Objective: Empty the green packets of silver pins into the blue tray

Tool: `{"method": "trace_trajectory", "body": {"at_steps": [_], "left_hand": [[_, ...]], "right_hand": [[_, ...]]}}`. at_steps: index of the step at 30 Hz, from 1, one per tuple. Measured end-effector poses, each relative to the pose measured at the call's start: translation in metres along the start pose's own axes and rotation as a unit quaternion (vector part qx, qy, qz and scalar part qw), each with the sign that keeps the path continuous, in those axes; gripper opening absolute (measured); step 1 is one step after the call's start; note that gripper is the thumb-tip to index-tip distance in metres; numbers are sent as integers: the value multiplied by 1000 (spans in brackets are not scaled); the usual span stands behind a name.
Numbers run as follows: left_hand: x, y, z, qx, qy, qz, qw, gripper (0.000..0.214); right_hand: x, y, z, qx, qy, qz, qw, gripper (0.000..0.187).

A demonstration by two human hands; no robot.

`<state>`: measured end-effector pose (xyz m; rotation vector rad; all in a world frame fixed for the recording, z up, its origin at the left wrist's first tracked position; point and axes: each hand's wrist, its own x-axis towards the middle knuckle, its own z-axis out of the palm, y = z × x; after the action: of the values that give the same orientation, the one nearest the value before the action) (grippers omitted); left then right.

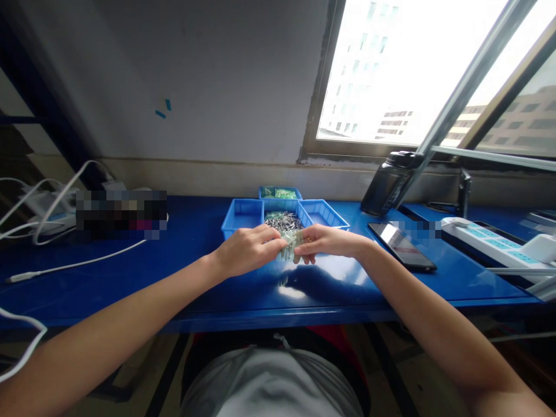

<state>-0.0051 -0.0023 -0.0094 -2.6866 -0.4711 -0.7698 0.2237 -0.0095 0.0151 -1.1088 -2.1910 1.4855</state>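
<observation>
A small, pale, see-through plastic bag (288, 245) is held up between my two hands, above the front of the bins. My left hand (249, 250) pinches its left side with thumb and fingers. On the right side, the thumb and fingers of my right hand (328, 241) close on the same bag. What is inside it is too small to make out. Just behind the bag, many small dark and silvery metal pieces (284, 220) lie heaped in the middle blue bin.
Blue bins stand left (244, 215) and right (324, 213) of the middle one. A further bin (280, 193) behind holds green packets. A phone (402, 246), a black bottle (388, 182) and a power strip (495, 243) are at right; white cables (87, 266) lie at left.
</observation>
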Motion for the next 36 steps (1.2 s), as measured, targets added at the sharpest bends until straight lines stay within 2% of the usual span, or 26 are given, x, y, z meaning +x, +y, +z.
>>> {"method": "trace_trajectory", "body": {"at_steps": [6, 11, 14, 18, 23, 29, 36], "left_hand": [[0, -2, -2, -22, 5, -7, 1000, 23], [0, -4, 2, -69, 42, -88, 993, 22], [1, -5, 2, -84, 51, -115, 988, 22], [0, -6, 2, -91, 40, -101, 990, 24], [-1, -6, 3, -73, 45, -96, 992, 26], [1, -6, 3, -48, 76, -119, 989, 25], [2, -3, 0, -48, 68, -109, 991, 26]], "right_hand": [[0, 1, 0, -70, 21, 8, 997, 36], [2, 7, -4, -112, 95, -22, 989, 27], [3, 10, -5, -200, 146, -67, 966, 30], [6, 9, -2, -293, 225, -109, 923, 37], [8, 7, 3, -339, 210, -156, 904, 17], [8, 6, 2, -349, 244, -178, 887, 23], [6, 5, 1, -360, 231, -180, 886, 26]]}}
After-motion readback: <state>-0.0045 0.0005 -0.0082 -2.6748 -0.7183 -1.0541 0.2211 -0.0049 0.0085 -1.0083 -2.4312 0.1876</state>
